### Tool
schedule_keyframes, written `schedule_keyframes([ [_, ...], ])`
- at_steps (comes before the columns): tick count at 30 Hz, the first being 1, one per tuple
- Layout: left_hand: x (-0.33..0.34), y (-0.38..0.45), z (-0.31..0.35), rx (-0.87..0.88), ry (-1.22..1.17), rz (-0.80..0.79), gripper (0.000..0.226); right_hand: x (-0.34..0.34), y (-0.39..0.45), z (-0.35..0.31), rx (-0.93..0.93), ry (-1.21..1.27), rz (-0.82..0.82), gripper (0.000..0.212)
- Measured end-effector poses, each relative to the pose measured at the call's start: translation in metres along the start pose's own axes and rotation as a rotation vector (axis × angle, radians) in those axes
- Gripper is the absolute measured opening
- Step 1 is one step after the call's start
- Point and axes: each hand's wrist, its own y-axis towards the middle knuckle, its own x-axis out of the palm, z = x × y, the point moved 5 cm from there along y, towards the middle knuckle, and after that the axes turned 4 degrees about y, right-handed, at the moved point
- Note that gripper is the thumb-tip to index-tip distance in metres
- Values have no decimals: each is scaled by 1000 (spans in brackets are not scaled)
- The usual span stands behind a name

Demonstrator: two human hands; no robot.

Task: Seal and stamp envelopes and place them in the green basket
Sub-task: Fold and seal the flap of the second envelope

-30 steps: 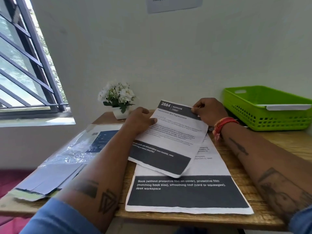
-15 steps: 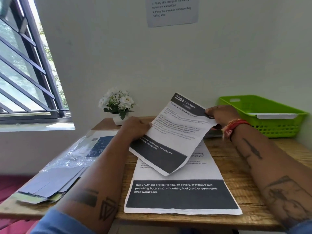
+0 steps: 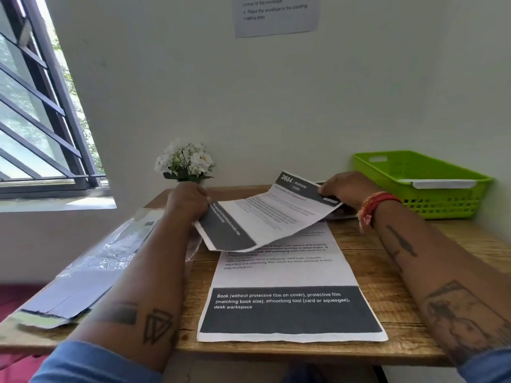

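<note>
In the head view, we are holding a printed sheet (image 3: 265,217) across the middle of the frame, just above the wooden desk (image 3: 373,272). Our left hand (image 3: 188,201) is pinching its dark-banded lower corner, and our right hand (image 3: 345,189) is gripping the upper corner by the "2684" header. The sheet is sagging between the two grips, so we are judging it light, limp and easy to crease; holding it at opposite edges should keep it flat for folding. It is white with grey bands at both ends and fine text between. A second, larger sheet (image 3: 287,308) is lying flat under it at lower centre. The green basket (image 3: 442,200) is sitting at the right of the frame, well apart. Envelopes in plastic (image 3: 91,272) are lying at the left, untouched. A small flower pot (image 3: 185,161) is standing behind our left hand.
</note>
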Motion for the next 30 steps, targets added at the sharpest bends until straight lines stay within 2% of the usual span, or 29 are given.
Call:
schedule_keyframes([
  [2,8,-1,-1,30,185,-91,13,3,1,0,0,77,-55,15],
  [5,11,-3,4,60,242,-126,16,14,-3,0,1,-56,-255,20],
  [7,6,0,4,45,193,-72,17,18,-7,-1,3,-102,-332,21],
  [12,-3,7,-9,-3,105,72,19,20,-10,-2,-19,-39,-367,20],
  [17,9,2,-11,9,123,57,17,40,-23,-19,-205,353,-623,56],
  [19,9,1,-9,20,80,70,15,45,-24,-24,-177,473,-668,70],
  [22,11,-1,-6,34,77,56,15,49,-23,-24,-106,455,-663,87],
  [24,12,-2,-6,31,51,58,16,51,-22,-22,-145,299,-585,69],
  [27,11,0,-9,17,11,89,17,55,-20,-24,-307,-56,-488,16],
  [30,10,1,-10,11,-7,124,17,60,-20,-26,-322,-86,-463,10],
])
